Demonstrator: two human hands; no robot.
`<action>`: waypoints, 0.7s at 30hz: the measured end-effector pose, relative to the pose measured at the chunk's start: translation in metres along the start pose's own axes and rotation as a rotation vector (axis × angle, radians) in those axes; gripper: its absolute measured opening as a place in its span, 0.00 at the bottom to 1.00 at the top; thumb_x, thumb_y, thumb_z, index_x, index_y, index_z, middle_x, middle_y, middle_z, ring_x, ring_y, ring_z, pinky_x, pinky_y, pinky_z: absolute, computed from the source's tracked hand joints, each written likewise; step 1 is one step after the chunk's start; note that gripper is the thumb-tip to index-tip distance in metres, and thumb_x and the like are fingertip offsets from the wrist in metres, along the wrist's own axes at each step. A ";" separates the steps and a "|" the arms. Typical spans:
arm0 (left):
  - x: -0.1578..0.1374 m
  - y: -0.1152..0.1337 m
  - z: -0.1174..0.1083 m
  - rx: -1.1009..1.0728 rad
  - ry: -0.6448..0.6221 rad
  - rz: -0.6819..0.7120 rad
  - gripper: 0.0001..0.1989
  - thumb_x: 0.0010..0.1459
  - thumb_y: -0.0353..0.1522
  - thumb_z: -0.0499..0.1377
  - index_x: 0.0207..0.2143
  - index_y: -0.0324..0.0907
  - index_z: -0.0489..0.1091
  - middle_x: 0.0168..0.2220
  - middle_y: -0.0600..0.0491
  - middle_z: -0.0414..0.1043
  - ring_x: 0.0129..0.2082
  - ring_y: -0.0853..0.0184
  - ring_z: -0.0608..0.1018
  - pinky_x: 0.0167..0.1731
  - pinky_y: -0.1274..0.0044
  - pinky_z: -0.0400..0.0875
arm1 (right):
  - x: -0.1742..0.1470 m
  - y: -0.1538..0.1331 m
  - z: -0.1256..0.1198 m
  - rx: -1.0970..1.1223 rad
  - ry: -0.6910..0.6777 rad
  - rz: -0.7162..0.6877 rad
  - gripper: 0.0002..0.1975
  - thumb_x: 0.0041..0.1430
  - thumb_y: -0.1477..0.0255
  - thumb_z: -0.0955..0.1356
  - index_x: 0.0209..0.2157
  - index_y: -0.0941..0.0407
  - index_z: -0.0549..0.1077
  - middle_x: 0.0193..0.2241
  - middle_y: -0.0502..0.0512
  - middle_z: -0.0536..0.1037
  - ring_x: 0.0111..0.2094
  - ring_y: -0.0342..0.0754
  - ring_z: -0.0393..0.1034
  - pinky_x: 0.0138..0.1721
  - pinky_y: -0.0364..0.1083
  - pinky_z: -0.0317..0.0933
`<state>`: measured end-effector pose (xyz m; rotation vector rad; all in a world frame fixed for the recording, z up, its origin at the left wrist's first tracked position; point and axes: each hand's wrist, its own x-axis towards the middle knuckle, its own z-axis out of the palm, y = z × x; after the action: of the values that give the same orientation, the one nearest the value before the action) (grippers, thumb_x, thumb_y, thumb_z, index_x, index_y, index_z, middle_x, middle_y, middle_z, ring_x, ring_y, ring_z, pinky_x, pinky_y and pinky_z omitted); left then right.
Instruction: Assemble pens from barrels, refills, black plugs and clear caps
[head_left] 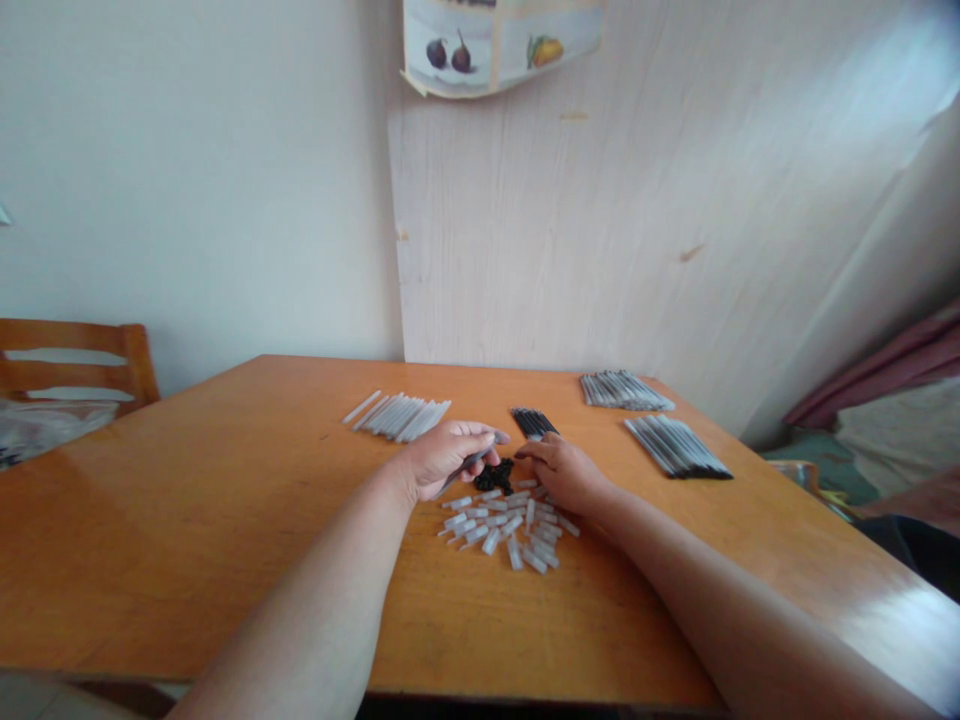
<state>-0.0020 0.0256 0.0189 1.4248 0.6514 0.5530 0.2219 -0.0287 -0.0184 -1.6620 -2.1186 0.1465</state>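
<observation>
My left hand [456, 452] is closed around a slim dark-and-clear pen barrel [471, 462], held slantwise above the table between thumb and fingers. My right hand [568, 474] reaches in from the right, palm down, its fingers bent and apart; I see nothing in them, though the undersides are hidden. Beneath and between the hands lies a small heap of black plugs [493, 477]. Nearer to me, several translucent white caps or sleeves with thin tips [514, 524] are scattered, some partly under my right hand.
On the wooden table [225, 520], a row of whitish tubes [401, 415] lies back left. Black sticks [534, 422] lie beyond my right hand. Two bundles of clear-and-black pens [677, 447] are at the right. A wall stands behind; a wooden chair [75, 365] is at left.
</observation>
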 end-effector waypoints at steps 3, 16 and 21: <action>0.000 0.000 0.000 0.004 -0.004 -0.001 0.19 0.55 0.39 0.60 0.45 0.36 0.73 0.31 0.50 0.70 0.21 0.77 0.65 0.18 0.83 0.51 | 0.000 -0.003 -0.002 -0.004 0.005 -0.043 0.20 0.61 0.76 0.59 0.49 0.52 0.76 0.37 0.58 0.71 0.38 0.47 0.66 0.41 0.43 0.58; 0.001 0.000 0.001 0.015 0.007 0.001 0.19 0.55 0.39 0.60 0.44 0.36 0.73 0.30 0.50 0.70 0.21 0.77 0.65 0.18 0.82 0.51 | 0.002 0.007 0.001 0.056 0.044 0.000 0.14 0.60 0.72 0.62 0.40 0.56 0.78 0.36 0.57 0.73 0.38 0.46 0.67 0.41 0.43 0.58; 0.001 0.000 0.002 0.023 0.003 -0.003 0.19 0.54 0.39 0.61 0.44 0.35 0.73 0.30 0.51 0.70 0.21 0.77 0.65 0.18 0.82 0.51 | 0.003 0.005 0.001 0.046 0.030 0.008 0.13 0.60 0.68 0.64 0.40 0.56 0.78 0.36 0.57 0.76 0.38 0.47 0.68 0.42 0.43 0.58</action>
<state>-0.0003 0.0249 0.0190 1.4446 0.6634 0.5469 0.2252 -0.0243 -0.0204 -1.6359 -2.0714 0.1700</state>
